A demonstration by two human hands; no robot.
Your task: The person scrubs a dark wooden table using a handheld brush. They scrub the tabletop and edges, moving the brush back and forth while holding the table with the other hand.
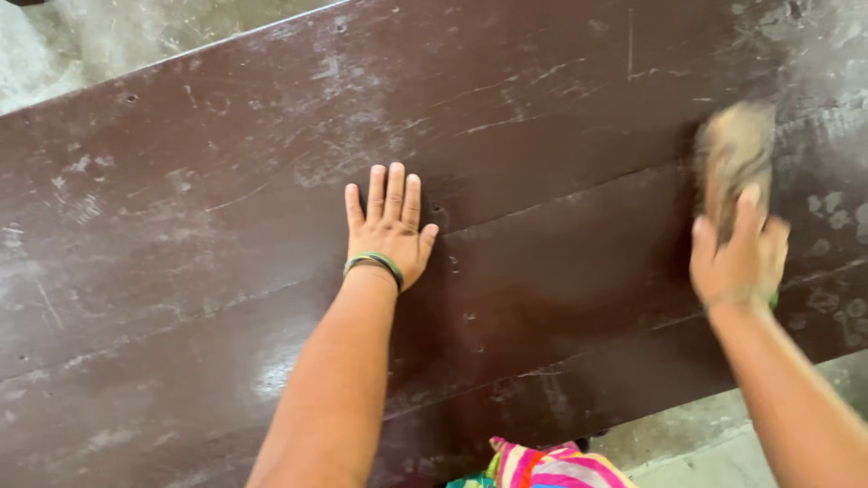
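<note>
My left hand (389, 226) lies flat, palm down, on a large dark brown board (226, 235), fingers together and pointing away from me. Green bangles circle its wrist. My right hand (737, 258) is closed around a brownish scrubbing pad or brush (734, 154), which looks blurred and rests on the board's right part. The board's surface is scuffed, with pale dusty streaks and patches.
Grey concrete floor (81, 45) shows beyond the board's far left edge and at the lower right (705, 443). A bit of striped pink, yellow and green cloth (542, 465) shows at the bottom edge, close to me.
</note>
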